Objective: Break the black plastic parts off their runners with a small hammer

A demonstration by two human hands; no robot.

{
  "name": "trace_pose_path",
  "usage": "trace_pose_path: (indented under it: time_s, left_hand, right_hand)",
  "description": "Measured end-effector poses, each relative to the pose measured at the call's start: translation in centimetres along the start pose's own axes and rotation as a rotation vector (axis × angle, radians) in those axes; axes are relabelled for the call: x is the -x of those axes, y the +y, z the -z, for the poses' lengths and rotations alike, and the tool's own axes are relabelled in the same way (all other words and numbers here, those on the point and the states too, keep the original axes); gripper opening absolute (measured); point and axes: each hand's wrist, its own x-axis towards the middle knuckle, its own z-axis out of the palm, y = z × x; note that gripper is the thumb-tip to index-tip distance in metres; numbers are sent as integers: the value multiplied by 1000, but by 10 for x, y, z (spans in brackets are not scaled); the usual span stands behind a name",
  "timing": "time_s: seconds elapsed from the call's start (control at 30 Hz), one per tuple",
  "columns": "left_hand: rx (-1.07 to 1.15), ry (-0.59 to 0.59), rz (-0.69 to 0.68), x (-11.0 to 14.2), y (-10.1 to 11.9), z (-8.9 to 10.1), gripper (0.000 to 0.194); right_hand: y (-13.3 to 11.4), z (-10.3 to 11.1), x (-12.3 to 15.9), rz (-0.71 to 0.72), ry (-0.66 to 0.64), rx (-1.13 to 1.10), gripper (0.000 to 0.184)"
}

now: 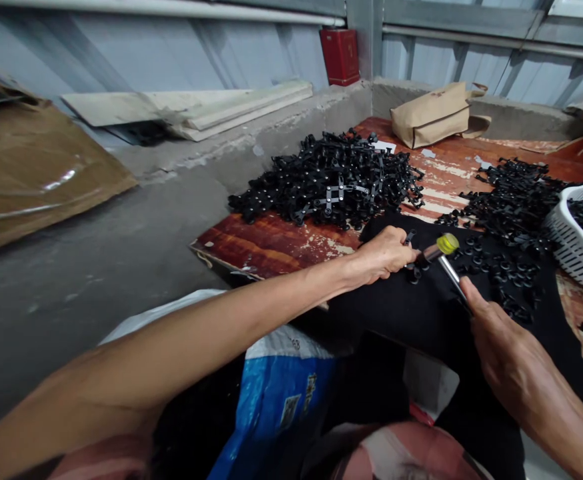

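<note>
My right hand (496,333) is wrapped round the handle of a small mallet (452,275) with a yellow face on one end and a dark one on the other. The mallet's dark end is close to the fingers of my left hand (384,257). Those fingers are pinched on a small black linkage piece (411,272), partly hidden by the hand and the mallet head. Under both lies a black cloth (371,300). Loose black parts (506,273) are scattered on the cloth to the right of the mallet.
A large heap of black jointed linkages (331,180) lies on the worn red-brown board (266,247). Another pile of black parts (516,193) is beside a white basket (581,247). Behind stand a beige bag (429,117) and a red tin (340,57). A blue-white sack (276,400) is below.
</note>
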Motion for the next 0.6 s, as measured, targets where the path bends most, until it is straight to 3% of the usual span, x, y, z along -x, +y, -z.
trace_pose_path:
  time_s: [0.23,0.43,0.6]
  left_hand:
    - [127,48,53,7,-14,11,20]
    - [-7,-34,-18,41,-8,18,18]
    - [-131,-36,-22,58,-3,24,20]
  right_hand:
    - [4,0,-18,-177,21,-18,11]
    - [4,-14,-29,-270,-74,-20,15]
    - [-8,-8,-27,-335,-147,-241,23]
